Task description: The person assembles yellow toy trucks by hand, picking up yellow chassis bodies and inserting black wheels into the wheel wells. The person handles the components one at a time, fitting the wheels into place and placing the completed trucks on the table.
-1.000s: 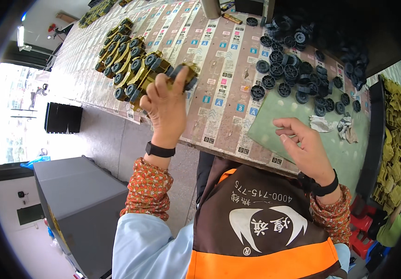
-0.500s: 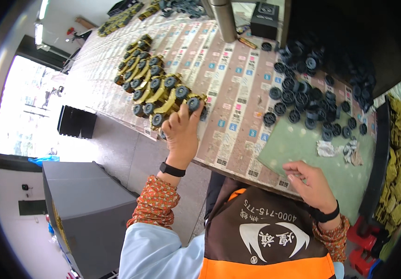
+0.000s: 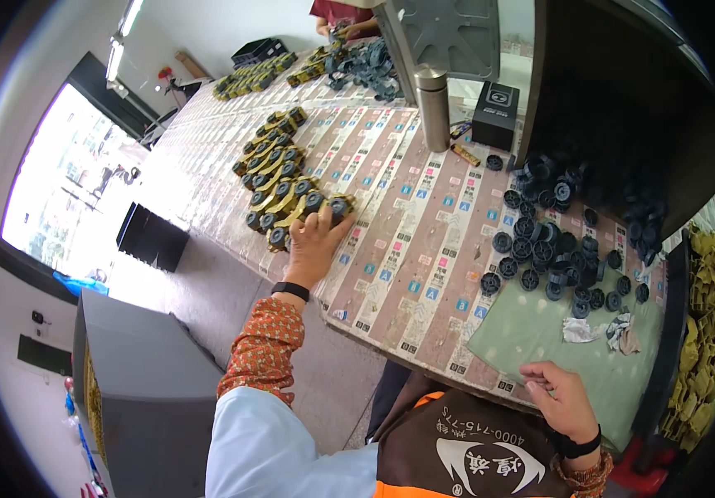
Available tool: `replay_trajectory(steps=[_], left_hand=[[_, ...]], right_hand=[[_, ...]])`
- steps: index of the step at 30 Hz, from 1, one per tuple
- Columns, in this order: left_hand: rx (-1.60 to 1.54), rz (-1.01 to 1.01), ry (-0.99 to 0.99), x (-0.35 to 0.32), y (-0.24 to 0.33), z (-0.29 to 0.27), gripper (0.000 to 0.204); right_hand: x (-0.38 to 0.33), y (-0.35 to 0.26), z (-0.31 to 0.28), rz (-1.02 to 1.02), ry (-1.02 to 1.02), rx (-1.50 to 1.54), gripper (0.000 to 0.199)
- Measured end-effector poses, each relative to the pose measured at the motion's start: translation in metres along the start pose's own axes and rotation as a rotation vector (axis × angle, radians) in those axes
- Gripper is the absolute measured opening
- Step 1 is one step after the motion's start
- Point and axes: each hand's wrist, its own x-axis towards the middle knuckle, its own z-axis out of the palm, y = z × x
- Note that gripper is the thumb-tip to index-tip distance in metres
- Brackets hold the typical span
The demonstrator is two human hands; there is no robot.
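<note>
yellow toy chassis (image 3: 334, 207) pinched in outstretched left hand (image 3: 314, 246)'s grip; right hand (image 3: 558, 400) curled, resting.

Long table (image 3: 424, 241): yellow wheeled parts (image 3: 279, 178), black wheels (image 3: 556, 241)

On the long table I count 2 hands of the person at work: 1 left hand (image 3: 312, 245) and 1 right hand (image 3: 558, 400). There is 1 metal flask (image 3: 433, 106), 1 black box (image 3: 494, 114) and 1 green mat (image 3: 540, 332). 2 crumpled rags (image 3: 602, 329) lie on that mat. The black wheels (image 3: 540, 249) number well over 30, too crowded to count exactly. The yellow toy cars (image 3: 287, 187) near the left hand come to roughly 15, with 2 more clusters (image 3: 254, 76) farther up the table, too small to count.
</note>
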Motion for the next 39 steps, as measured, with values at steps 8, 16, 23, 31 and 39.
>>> replay_trajectory(steps=[8,16,23,31,39], left_hand=[[0.060,-0.155,-0.120,0.025,-0.094,0.080,0.057],[-0.091,-0.385,-0.142,0.085,-0.125,0.129,0.031],[-0.271,-0.324,-0.108,0.051,-0.145,0.101,0.026],[-0.506,-0.078,0.021,0.092,-0.036,-0.033,0.028],[-0.911,0.212,-0.138,0.129,0.084,-0.200,0.028]], right_hand=[[-0.035,-0.007,-0.002,0.087,0.128,0.009,0.030],[-0.104,-0.017,-0.031,0.072,0.277,-0.276,0.033],[-0.183,-0.075,-0.151,0.202,0.864,-0.242,0.027],[-0.245,0.031,-0.264,0.348,0.825,-0.941,0.112],[-0.217,0.025,-0.248,0.500,0.702,-0.899,0.105]])
